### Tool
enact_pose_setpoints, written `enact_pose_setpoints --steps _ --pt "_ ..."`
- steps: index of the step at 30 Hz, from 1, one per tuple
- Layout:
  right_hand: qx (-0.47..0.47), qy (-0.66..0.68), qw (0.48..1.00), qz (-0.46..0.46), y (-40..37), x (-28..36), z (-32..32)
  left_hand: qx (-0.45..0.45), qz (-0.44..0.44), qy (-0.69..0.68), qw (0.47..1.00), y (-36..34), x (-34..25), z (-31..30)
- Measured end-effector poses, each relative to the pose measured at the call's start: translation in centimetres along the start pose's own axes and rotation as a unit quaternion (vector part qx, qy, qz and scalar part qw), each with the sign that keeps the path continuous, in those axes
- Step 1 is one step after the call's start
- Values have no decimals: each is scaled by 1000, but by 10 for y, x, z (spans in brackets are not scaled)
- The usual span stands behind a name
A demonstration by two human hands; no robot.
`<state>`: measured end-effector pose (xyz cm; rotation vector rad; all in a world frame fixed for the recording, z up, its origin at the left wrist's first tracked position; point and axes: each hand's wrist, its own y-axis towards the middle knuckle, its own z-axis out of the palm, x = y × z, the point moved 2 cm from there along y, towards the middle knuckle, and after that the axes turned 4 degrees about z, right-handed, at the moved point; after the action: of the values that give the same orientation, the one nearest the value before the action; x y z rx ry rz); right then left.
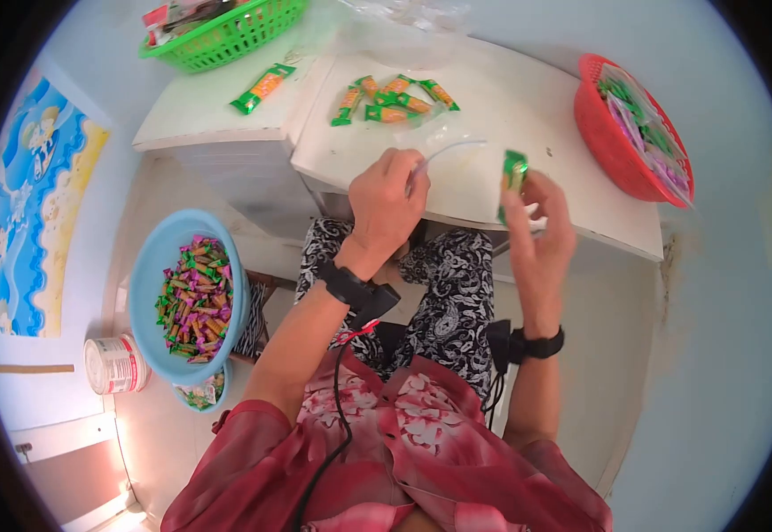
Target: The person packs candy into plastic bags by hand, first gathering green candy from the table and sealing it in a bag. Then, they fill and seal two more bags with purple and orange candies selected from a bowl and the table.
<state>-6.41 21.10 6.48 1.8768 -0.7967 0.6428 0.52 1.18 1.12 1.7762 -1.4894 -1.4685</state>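
My right hand (pixel 541 217) pinches a green-wrapped candy bar (pixel 513 170), held upright above the front part of the white table; the hand is slightly blurred. My left hand (pixel 388 199) is closed on the edge of a clear plastic bag (pixel 443 142), whose pale rim curves out to the right of the fingers. Most of the bag is hard to make out against the white surface. Behind it lies a loose group of several green and orange candy bars (pixel 395 99). One more candy bar (pixel 263 88) lies apart on the left side surface.
A red basket (pixel 588 115) with packed bags stands at the table's right edge. A green basket (pixel 217 46) sits back left; clear plastic (pixel 403 40) lies behind. Left of my legs are a blue basin (pixel 149 310) of small wrapped candies and a white tub (pixel 111 363).
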Motion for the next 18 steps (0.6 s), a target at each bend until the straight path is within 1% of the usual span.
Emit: enact_pose_setpoints --steps 1,2,4,7,9,12,13,15,16,18 --pt "1 16 999 -30 -10 -4 2 26 6 14 1000 -3 -5 3" --pt "0 39 998 -40 -19 -5 6 52 12 29 998 -7 -9 5" --pt "49 106 992 36 -34 -8 14 64 19 34 997 -7 -16 2" --pt "78 41 996 -15 -35 -13 23 77 18 12 997 -6 -17 -5" --pt "56 6 998 -26 -31 -9 27 94 3 -15 995 -6 -13 -6" --pt "38 -64 995 -62 -22 -6 36 88 14 -61 994 -6 -13 -7" --pt "34 -91 992 -77 -19 -6 39 94 31 -73 992 -6 -14 -6" --pt "12 -100 992 -82 -12 -7 49 105 64 -98 988 -6 -13 -3" --pt "2 -105 991 -84 -10 -8 53 107 62 -109 986 -8 -11 -1" --pt "44 -76 995 -37 -11 -17 64 111 58 -133 983 -9 -7 3"
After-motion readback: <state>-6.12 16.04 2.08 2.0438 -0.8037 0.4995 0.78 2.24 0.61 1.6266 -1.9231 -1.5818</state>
